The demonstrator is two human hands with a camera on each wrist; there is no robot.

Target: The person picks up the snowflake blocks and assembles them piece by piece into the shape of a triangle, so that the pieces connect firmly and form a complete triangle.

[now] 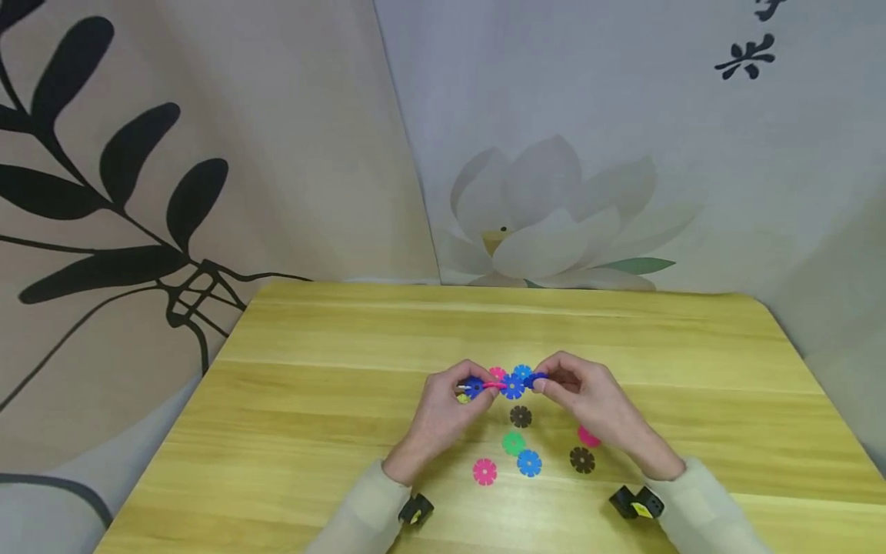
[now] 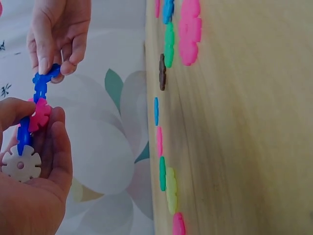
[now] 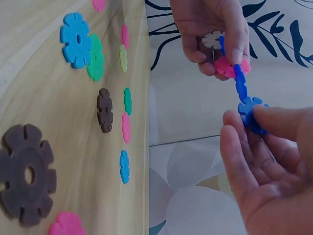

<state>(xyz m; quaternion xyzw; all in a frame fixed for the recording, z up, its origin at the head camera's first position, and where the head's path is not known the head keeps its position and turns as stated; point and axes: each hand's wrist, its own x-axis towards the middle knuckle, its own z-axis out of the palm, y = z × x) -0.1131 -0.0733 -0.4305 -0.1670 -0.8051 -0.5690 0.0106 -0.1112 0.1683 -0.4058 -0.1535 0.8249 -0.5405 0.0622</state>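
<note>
A short chain of interlocking plastic snowflake discs stretches between both hands above the table. My left hand (image 1: 443, 400) pinches the chain at its pink disc (image 2: 41, 116), with a blue disc and a white disc (image 2: 22, 165) on the end by the palm. My right hand (image 1: 597, 396) pinches the blue disc (image 3: 250, 113) at the other end between thumb and fingers. Between the two hands, another blue disc (image 1: 513, 386) joins the pink one to that end disc, slotted edge to edge at an angle.
Loose discs lie flat on the wooden table (image 1: 311, 431): a brown disc (image 1: 521, 416), a green disc (image 1: 514, 443), a light blue disc (image 1: 529, 463), a pink disc (image 1: 484, 472) and another brown disc (image 1: 582, 460). Several more lie beyond and under the hands. A printed curtain hangs behind.
</note>
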